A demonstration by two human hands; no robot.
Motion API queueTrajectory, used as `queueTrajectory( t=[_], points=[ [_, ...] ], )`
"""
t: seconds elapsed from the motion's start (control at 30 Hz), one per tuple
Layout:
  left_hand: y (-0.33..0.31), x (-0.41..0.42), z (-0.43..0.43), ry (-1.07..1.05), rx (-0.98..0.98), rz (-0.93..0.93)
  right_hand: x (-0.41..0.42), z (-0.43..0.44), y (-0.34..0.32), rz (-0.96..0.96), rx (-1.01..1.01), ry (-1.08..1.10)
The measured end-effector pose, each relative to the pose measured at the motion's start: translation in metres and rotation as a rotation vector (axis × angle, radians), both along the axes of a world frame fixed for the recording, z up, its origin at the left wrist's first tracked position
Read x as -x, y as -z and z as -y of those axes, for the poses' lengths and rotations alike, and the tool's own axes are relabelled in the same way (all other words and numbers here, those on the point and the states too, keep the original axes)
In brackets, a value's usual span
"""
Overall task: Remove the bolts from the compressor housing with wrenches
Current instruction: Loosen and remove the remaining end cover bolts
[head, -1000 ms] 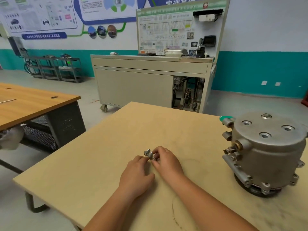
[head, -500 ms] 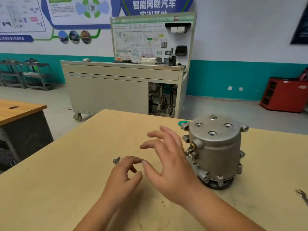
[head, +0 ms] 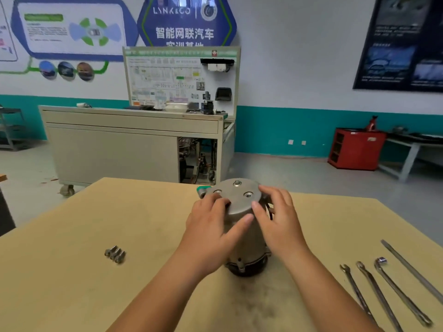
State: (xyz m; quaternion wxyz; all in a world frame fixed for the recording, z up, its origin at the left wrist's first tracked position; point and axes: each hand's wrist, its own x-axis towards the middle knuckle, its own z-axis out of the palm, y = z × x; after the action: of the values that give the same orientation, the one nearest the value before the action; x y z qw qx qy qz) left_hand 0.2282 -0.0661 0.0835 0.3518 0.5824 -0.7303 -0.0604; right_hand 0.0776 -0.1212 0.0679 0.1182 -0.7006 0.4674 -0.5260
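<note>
The left hand and right hand gripped the upright compressor housing at frame centre on the table. Tilted carelessly, it could probably slip and topple toward the wrenches, lower right.

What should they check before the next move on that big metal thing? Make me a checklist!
1. Housing stands upright on the table: ok.
2. Left hand and right hand both hold the housing: ok.
3. Three loose bolts lie together to its left, away from the table's edge: ok.
4. Wrenches lie at the right, on the right hand's side: ok.
5. A wrench in a hand: not ok, neither hand holds a tool.
6. Bolts left in the top holes: cannot tell, too blurred.
</note>
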Motion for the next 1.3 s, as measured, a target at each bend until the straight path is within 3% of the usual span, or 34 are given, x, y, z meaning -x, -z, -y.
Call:
queueTrajectory(
  t=[0.17,0.33,0.4,0.6,0.77,0.97,1.1,1.2,1.3],
  points=[
    [-0.005,0.0,0.006,0.0,0.048,-0.059,0.0,-0.048,0.028,-0.103,0.093,0.062],
    [-0.006,0.012,0.018,-0.012,0.016,-0.008,0.028,-0.065,0.039,0.051,0.164,0.08],
    [-0.011,0.018,0.024,-0.018,-0.029,0.015,0.043,-0.059,0.04,0.118,0.119,0.123],
    [-0.019,0.036,0.038,0.066,-0.128,0.121,0.054,-0.06,0.044,0.077,0.017,0.055],
    [-0.021,0.039,0.046,0.188,-0.124,0.122,0.057,-0.072,0.053,0.002,-0.045,-0.014],
    [-0.021,0.042,0.049,0.17,-0.102,0.136,0.088,-0.079,0.063,-0.056,-0.127,-0.019],
    [-0.022,0.043,0.047,0.164,-0.103,0.145,0.166,-0.067,0.068,-0.059,-0.401,0.36],
    [-0.023,0.045,0.046,0.157,-0.117,0.16,0.211,-0.052,0.079,-0.28,-0.723,0.555],
    [-0.024,0.047,0.044,0.113,-0.118,0.214,0.22,-0.039,0.088,-0.5,-0.827,0.593]
  ],
)
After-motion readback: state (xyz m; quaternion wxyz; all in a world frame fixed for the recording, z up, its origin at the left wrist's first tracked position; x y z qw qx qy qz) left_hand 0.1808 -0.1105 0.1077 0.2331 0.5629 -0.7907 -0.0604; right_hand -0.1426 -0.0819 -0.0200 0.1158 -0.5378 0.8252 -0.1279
